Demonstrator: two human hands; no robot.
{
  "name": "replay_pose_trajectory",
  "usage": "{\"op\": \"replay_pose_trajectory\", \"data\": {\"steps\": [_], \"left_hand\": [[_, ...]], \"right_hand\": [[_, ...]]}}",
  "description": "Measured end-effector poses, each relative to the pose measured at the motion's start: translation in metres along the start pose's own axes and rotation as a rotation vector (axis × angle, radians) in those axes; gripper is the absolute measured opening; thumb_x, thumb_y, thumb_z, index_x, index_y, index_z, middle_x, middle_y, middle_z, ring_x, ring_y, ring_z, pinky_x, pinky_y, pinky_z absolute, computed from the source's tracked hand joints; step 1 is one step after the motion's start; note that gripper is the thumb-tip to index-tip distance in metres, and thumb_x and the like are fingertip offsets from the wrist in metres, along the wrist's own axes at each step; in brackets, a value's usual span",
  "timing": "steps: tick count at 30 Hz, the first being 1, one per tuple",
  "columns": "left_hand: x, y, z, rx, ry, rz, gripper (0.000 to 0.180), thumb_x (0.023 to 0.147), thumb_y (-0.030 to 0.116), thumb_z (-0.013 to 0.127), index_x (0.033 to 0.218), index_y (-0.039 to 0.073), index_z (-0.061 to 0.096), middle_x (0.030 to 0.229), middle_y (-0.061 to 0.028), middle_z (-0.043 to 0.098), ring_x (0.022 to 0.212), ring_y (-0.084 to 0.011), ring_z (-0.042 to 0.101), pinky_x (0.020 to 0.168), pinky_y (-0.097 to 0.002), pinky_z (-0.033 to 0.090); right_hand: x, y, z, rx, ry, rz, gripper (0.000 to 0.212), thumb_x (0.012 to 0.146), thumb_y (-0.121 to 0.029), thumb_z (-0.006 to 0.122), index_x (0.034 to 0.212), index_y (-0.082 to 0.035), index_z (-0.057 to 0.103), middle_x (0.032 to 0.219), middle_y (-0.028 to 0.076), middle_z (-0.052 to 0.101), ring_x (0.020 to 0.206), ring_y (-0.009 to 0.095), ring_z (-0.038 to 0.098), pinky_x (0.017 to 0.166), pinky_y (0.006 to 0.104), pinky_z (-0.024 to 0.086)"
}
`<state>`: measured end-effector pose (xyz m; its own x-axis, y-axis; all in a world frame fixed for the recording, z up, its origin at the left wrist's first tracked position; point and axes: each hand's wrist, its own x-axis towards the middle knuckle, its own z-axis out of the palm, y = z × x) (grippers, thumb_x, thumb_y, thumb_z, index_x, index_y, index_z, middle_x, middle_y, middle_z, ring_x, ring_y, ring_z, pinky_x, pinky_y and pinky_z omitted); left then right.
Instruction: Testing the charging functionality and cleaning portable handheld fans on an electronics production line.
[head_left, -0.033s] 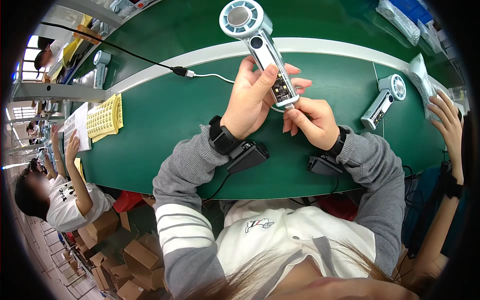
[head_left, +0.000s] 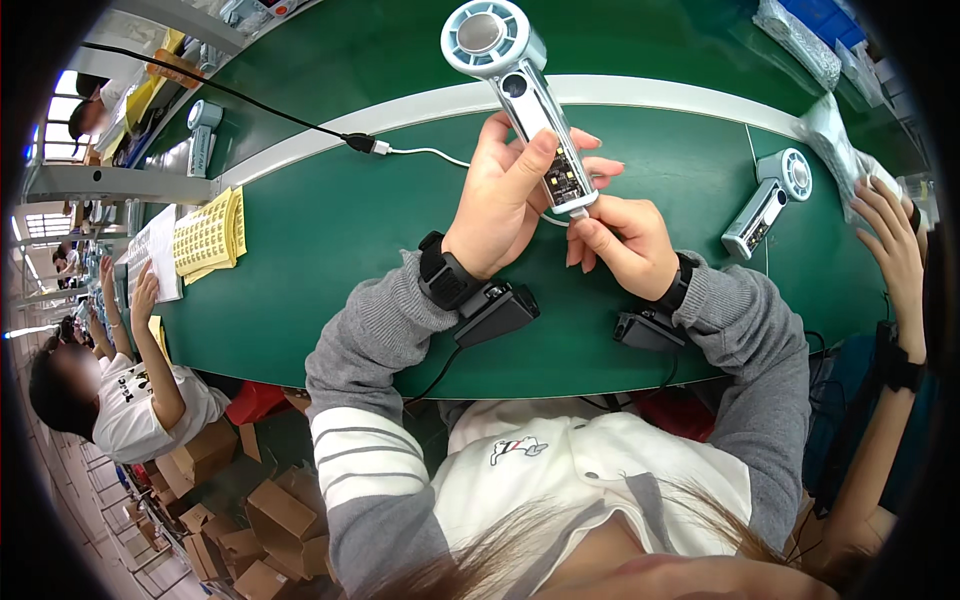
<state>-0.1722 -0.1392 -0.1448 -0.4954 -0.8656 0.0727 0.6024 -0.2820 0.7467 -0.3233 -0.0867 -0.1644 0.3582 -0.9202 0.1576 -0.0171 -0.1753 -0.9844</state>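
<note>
My left hand (head_left: pixel 492 205) is wrapped around the handle of a light blue handheld fan (head_left: pixel 524 104), its round head tilted up and to the left. Through the lower handle a small circuit board with lit yellowish spots shows. At the handle's bottom end my right hand (head_left: pixel 640 245) pinches the plug of a white charging cable (head_left: pixel 428 153). The plug meets the fan's base; how deep it sits is hidden by my fingers. The cable passes behind my left hand and joins a black cable (head_left: pixel 250 102) at the left. A second handheld fan (head_left: pixel 768 202) lies to the right.
Yellow label sheets (head_left: pixel 210 238) lie on the left of the green table (head_left: pixel 340 250). A light strip (head_left: pixel 640 92) crosses behind my hands. Co-workers sit either side; one hand (head_left: pixel 893 245) at the right touches a clear plastic bag (head_left: pixel 835 145). Another fan (head_left: pixel 203 135) stands far left.
At the right, the co-worker's hand and the plastic bag have shifted slightly. My hands and the fan stay nearly in place.
</note>
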Motion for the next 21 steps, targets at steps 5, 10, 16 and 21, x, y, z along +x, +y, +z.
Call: {"op": "replay_pose_trajectory", "data": {"steps": [5, 10, 16, 21], "left_hand": [[-0.001, -0.005, -0.003, 0.257, 0.084, 0.231, 0.050, 0.087, 0.012, 0.052, 0.117, 0.000, 0.014, 0.103, -0.0204, 0.051, 0.091, -0.0309, 0.059, 0.077, -0.0372, 0.051], [-0.001, -0.013, -0.003, 0.264, 0.116, 0.258, 0.051, 0.086, 0.009, 0.053, 0.118, 0.000, 0.013, 0.103, -0.0185, 0.051, 0.095, -0.0295, 0.058, 0.080, -0.0351, 0.049], [-0.002, -0.017, -0.003, 0.224, 0.156, 0.277, 0.051, 0.086, 0.011, 0.052, 0.118, 0.000, 0.014, 0.105, -0.0177, 0.050, 0.100, -0.0286, 0.055, 0.081, -0.0338, 0.048], [-0.004, -0.021, -0.003, 0.191, 0.179, 0.298, 0.050, 0.087, 0.010, 0.052, 0.118, 0.000, 0.014, 0.105, -0.0171, 0.049, 0.100, -0.0276, 0.055, 0.080, -0.0325, 0.048]], "right_hand": [[-0.002, 0.000, -0.004, 0.068, 0.034, 0.073, 0.023, 0.091, -0.015, 0.043, 0.078, 0.001, 0.052, 0.061, 0.005, 0.055, 0.051, 0.010, 0.053, 0.046, 0.0204, 0.042], [-0.004, 0.000, -0.004, 0.060, 0.047, 0.080, 0.025, 0.092, -0.016, 0.040, 0.077, 0.002, 0.050, 0.060, 0.005, 0.053, 0.050, 0.010, 0.053, 0.044, 0.0200, 0.041], [-0.002, 0.002, -0.002, 0.028, 0.079, 0.074, 0.026, 0.093, -0.016, 0.040, 0.077, 0.002, 0.050, 0.060, 0.005, 0.053, 0.050, 0.010, 0.052, 0.044, 0.0196, 0.041], [-0.002, 0.002, 0.000, -0.002, 0.088, 0.064, 0.026, 0.093, -0.016, 0.040, 0.077, 0.002, 0.050, 0.059, 0.005, 0.053, 0.049, 0.009, 0.052, 0.044, 0.0194, 0.041]]}}
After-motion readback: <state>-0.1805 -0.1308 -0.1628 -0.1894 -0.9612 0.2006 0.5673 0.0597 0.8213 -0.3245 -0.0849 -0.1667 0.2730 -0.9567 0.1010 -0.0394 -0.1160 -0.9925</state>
